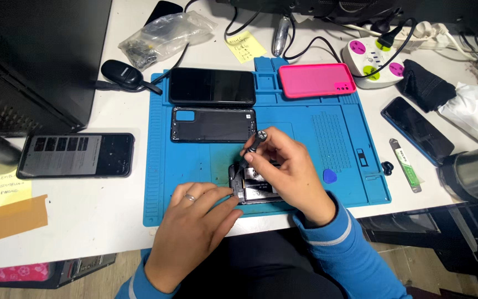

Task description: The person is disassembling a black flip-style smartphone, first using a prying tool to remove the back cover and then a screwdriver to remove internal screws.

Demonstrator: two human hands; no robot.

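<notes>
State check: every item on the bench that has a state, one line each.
opened phone: back off, insides exposed, on the blue mat
screwdriver: upright, tip on the opened phone
right hand: gripping the screwdriver
left hand: steadying the opened phone's edge
back cover: detached, inner side up
black phone: screen dark
phone off the mat: screen lit
pink case: empty

You have one view only, from the camera on your head. It looks steeply down and forward at the desk [84, 216], close above your hands, with the desk's near edge at 6 o'clock and its far clutter at 12 o'clock.
</notes>
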